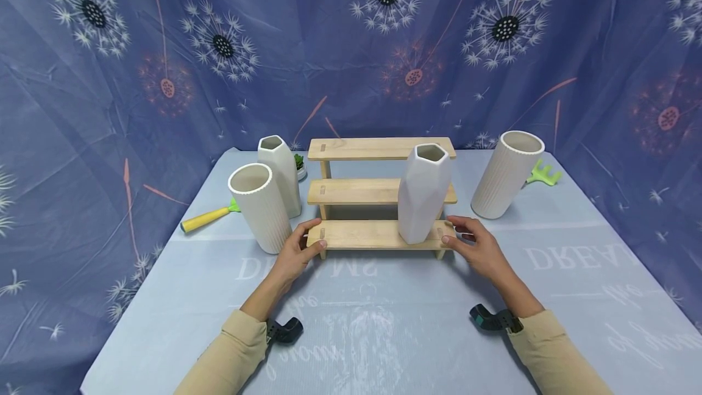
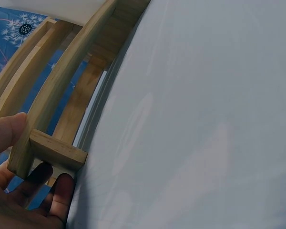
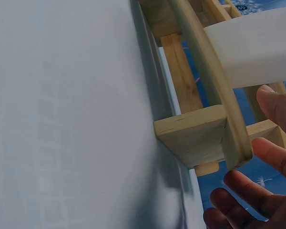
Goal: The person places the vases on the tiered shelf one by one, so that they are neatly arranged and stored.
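A three-tier wooden shelf (image 1: 362, 234) stands on the table. My left hand (image 1: 296, 253) grips the left end of its lowest board, thumb on the board and fingers round the end, as the left wrist view (image 2: 19, 143) shows. At the right end my right hand (image 1: 478, 247) is spread, its fingertips at or just off the board; contact is hard to tell. A white faceted vase (image 1: 421, 197) stands on the right part of the lowest board, close to the right thumb. In the right wrist view only part of this vase (image 3: 262, 50) shows.
Left of the shelf stand a ribbed white vase (image 1: 262, 209) and another faceted vase (image 1: 286, 175), with a small potted plant (image 1: 299, 166) behind. A yellow-handled tool (image 1: 205, 219) lies farther left. To the right are a ribbed vase (image 1: 504, 178) and a green rake (image 1: 544, 174).
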{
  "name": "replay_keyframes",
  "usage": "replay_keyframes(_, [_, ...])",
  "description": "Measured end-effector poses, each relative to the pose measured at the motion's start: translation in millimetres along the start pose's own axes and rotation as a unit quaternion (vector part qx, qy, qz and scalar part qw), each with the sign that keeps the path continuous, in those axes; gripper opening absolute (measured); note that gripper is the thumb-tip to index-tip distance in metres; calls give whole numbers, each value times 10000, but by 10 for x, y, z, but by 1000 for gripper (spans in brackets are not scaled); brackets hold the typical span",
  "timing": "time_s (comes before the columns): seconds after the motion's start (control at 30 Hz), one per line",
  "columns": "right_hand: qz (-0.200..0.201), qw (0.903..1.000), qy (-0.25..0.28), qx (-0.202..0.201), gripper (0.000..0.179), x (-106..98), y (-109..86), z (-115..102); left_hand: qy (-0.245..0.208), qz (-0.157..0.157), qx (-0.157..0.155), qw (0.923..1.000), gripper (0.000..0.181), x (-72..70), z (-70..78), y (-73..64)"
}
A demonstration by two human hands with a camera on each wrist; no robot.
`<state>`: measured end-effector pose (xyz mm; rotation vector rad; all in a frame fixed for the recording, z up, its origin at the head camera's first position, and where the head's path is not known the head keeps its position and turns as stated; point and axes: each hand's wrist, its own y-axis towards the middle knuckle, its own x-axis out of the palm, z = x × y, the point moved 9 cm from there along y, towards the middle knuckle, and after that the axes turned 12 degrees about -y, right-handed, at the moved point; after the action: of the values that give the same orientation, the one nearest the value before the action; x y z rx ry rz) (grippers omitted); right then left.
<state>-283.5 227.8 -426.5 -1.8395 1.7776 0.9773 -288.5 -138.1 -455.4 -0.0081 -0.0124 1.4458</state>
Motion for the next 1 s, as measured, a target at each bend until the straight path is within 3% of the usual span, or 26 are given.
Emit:
replay_keyframes(0.73, [-285,9993,-144,189,50,100,6,151,39,-9,-127,9999,55,10,-9,7])
replay_keyframes(1.0, [-366,9991,-82,173,52,115,-1,137,29,-147,-147,9998,57,74,208,-112])
